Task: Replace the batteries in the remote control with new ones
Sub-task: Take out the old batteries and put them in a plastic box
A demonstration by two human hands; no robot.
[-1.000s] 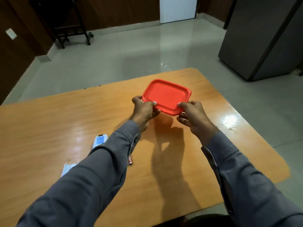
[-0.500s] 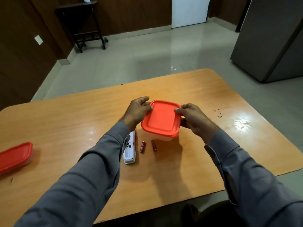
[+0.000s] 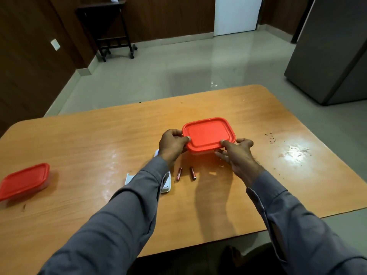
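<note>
Both hands hold a red-lidded box (image 3: 209,134) over the middle of the wooden surface (image 3: 99,147). On the left hand (image 3: 172,146) the grip is closed on the box's near-left corner, thumb lying on the lid's rim and fingers curled round the far side. On the right hand (image 3: 239,155) the grip takes the near-right corner, thumb pressed on the lid's edge, the other fingers spread underneath and partly out of sight. Whether the box rests on the surface or is lifted just off it cannot be told; its clear lower part barely shows below the lid

Closer to the person, two small reddish batteries (image 3: 186,173) lie side by side on the bare wood, a little apart from each other and roughly parallel. Just left of them the white remote (image 3: 166,184) lies mostly hidden under the left sleeve (image 3: 123,211), only its ends showing. A small white cover (image 3: 129,178) lies beside the sleeve on the remote's left

Well apart, near the left edge of the surface, sits a second box (image 3: 24,180) with a red lid on. Dark specks and a bright glare mark the wood at the right. Beyond lie a pale tiled floor, a dark stand by the wall, a white door and a grey cabinet
</note>
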